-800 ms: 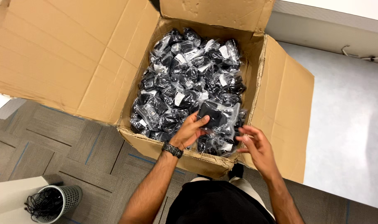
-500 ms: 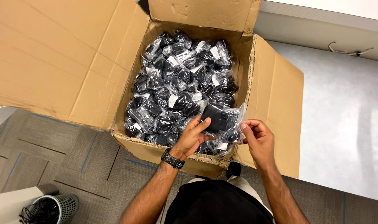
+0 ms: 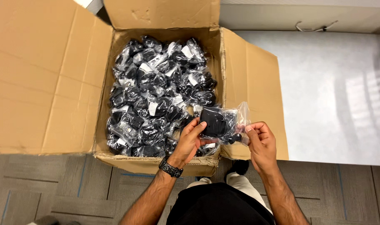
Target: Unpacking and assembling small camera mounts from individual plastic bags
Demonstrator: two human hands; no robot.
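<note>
Hands (image 3: 190,139) (image 3: 261,141) — both pinching clear bag (image 3: 223,123), over box (image 3: 165,25)

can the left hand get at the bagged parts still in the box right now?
Probably not right away: the left hand and right hand together hold one clear bag. The open box lies right under it, nothing covering the bagged parts.

Bright, even indoor light from overhead, with mostly sharp focus.

The clear plastic bags (image 3: 161,96) in the cardboard box (image 3: 52,79), left of and beyond the left hand (image 3: 189,141), throw small white glints. Right of the right hand (image 3: 261,143), the grey floor panel (image 3: 332,91) shows a washed-out, streaky sheen. Shadows are soft and short; straight edges bow slightly toward the frame's borders.
</note>
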